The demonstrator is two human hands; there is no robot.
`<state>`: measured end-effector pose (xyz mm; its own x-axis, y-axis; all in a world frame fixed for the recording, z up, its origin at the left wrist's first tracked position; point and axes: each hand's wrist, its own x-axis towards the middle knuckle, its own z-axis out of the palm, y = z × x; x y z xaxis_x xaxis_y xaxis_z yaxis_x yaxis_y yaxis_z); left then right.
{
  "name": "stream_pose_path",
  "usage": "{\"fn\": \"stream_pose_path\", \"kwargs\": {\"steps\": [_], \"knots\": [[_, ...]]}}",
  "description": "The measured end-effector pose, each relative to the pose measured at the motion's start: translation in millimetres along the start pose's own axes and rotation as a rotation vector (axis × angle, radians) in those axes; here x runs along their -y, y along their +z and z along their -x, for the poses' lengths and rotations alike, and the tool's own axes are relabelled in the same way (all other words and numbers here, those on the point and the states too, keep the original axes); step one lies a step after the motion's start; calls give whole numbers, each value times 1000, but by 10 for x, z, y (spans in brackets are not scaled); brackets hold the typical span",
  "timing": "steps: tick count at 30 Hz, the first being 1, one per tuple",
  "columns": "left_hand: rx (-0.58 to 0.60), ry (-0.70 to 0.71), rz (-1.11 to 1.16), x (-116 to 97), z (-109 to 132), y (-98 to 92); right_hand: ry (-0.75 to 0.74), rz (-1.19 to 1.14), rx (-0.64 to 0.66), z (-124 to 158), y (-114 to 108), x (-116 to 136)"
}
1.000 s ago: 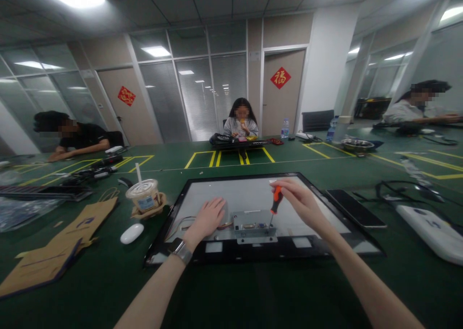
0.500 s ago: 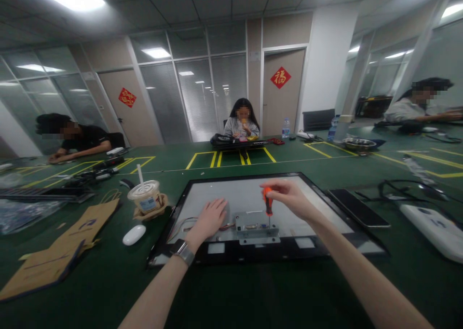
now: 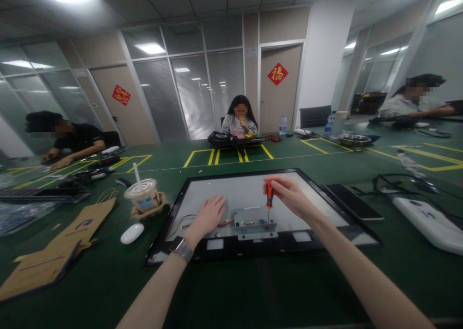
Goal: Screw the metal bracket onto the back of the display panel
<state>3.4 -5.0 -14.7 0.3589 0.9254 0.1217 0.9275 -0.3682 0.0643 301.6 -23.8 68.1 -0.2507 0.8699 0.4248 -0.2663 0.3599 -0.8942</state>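
A flat display panel (image 3: 246,189) with a black frame lies on the green table in front of me. Near its close edge sits a metal bracket (image 3: 255,228) with connector ports. My right hand (image 3: 289,196) is closed around the orange-and-black handle of a screwdriver (image 3: 270,194). The screwdriver stands almost upright, its tip down at the right part of the bracket. My left hand (image 3: 209,215) lies flat on the panel, fingers stretched out, left of the bracket. Thin wires (image 3: 183,219) run beside and under it towards the bracket.
Left of the panel are a lidded drink cup (image 3: 144,197) in a cardboard holder, a white mouse (image 3: 132,233) and a paper bag (image 3: 68,239). A black phone-like slab (image 3: 352,201) and a white device (image 3: 428,223) lie at right. Several people sit around the table.
The view has shifted slightly. My right hand still holds the screwdriver at the bracket, its grip a little changed. My left hand stays on the panel.
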Motion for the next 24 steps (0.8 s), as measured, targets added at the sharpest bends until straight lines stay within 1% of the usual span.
{"fn": "stream_pose_path", "kwargs": {"steps": [8,10,16,19,24], "knots": [[16,-13,-4,-25,3,-36,-5,11,-17,11,-46,-14],[14,-12,0,-23,5,-36,3,6,-1,18,-62,-24],[7,-6,8,-18,12,-26,25,5,100,16,-87,-13],[9,-13,9,-19,10,-22,16,-16,96,6,-86,2],[14,-14,9,-25,12,-26,41,-50,97,33,-52,26]]}}
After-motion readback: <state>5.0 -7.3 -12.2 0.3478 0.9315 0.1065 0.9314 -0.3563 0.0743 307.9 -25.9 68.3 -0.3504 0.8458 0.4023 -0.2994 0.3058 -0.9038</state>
